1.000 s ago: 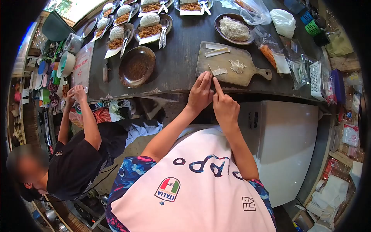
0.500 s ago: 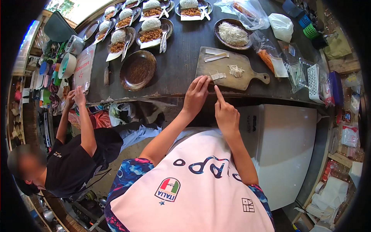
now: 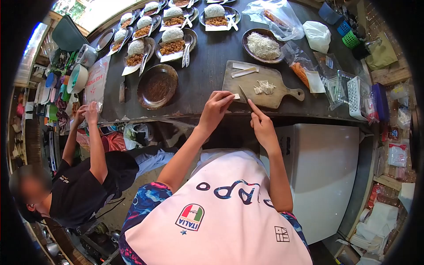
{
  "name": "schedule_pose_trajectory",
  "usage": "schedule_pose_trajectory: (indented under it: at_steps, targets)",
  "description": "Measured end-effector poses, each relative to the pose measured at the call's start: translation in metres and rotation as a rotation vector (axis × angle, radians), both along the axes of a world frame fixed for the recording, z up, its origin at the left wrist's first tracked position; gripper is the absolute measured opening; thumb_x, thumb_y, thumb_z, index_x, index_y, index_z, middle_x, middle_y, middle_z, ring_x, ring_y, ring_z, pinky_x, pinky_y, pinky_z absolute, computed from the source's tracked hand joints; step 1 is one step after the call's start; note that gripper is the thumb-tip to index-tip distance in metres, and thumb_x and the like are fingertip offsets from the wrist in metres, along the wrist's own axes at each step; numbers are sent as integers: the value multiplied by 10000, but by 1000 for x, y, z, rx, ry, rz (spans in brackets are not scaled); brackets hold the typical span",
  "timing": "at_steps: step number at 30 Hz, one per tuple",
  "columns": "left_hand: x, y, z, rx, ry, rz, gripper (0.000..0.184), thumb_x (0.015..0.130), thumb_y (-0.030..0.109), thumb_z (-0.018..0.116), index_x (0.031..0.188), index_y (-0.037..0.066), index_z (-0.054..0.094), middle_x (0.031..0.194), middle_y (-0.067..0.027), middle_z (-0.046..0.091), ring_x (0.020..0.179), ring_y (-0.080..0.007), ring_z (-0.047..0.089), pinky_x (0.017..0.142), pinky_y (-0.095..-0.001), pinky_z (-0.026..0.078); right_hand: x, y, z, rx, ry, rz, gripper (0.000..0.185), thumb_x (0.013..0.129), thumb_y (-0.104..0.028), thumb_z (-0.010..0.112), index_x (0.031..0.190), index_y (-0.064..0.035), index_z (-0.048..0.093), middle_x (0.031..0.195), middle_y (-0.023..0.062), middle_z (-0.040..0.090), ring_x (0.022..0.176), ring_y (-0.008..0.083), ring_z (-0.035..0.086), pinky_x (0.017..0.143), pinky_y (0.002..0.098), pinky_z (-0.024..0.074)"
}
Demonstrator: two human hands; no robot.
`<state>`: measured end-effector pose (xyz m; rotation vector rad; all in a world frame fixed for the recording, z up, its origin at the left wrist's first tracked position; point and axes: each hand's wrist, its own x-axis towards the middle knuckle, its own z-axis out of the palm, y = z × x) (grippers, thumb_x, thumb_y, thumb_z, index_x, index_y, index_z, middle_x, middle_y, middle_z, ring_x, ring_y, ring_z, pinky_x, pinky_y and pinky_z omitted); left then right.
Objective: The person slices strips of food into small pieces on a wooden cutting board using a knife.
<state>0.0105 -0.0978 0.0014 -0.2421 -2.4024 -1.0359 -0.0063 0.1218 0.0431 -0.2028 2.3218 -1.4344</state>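
Note:
On the wooden cutting board (image 3: 274, 98), my right hand (image 3: 263, 126) grips a small knife (image 3: 242, 92), index finger stretched along it. Its blade points up and left over the board's left part. My left hand (image 3: 216, 107) pinches the end of a short white piece (image 3: 236, 96) just left of the blade. Thin white cut slivers (image 3: 265, 87) lie heaped right of the knife. Two longer white strips (image 3: 244, 69) rest near the board's far edge. Behind the board stands a brown bowl of white shreds (image 3: 263, 45).
An empty brown plate (image 3: 157, 87) and another knife (image 3: 122, 90) lie to the left. Several plates of rice (image 3: 172, 34) with cutlery stand farther back. Plastic bags (image 3: 317, 36) and a white basket (image 3: 357, 98) are right. A co-worker (image 3: 95, 176) handles a flat packet (image 3: 96, 84).
My left hand has drawn slightly left and toward me with the white piece. The knife blade now shows apart from it, and cut slivers have joined the heap.

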Motion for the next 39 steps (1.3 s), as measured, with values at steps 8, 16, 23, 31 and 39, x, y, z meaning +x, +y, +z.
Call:
schedule_pose_trajectory:
  at_steps: [8,16,23,31,39]
  targets:
    - [-15,16,8,-84,-31,-82,199,908,-4,705,1103,13,742,1132,-96,695,1079,-309,649,931,-409,557,6,9,6,171,77,-64,438,1085,-252,508,1513,-324,565,828,240,653,736,314,656,769,413,528]
    - [-27,32,8,-360,-86,-123,360,838,-35,671,1198,-32,679,1214,-140,627,1150,-318,606,1019,-398,531,20,-3,-4,348,332,-49,486,1060,-229,529,1536,-327,537,988,170,704,855,382,719,801,511,576]
    - [-21,30,13,-662,-36,-132,497,842,54,642,1318,-85,617,1300,-149,599,1224,-270,562,1089,-329,483,35,-1,-1,557,390,26,547,1050,-230,558,1581,-328,472,829,136,616,742,389,717,700,517,612]
    - [-13,40,-2,-531,-51,-96,587,842,134,638,1363,-128,571,1412,-197,544,1331,-319,503,1160,-380,435,23,-2,-7,596,457,75,567,1035,-209,563,1583,-320,471,811,143,631,703,390,715,683,520,611]
    - [-6,45,-7,-488,-34,-54,590,849,148,620,1369,-125,564,1423,-201,543,1359,-305,495,1192,-383,406,30,-2,-6,620,444,73,586,1025,-213,562,1591,-328,460,814,138,641,702,379,715,668,516,609]
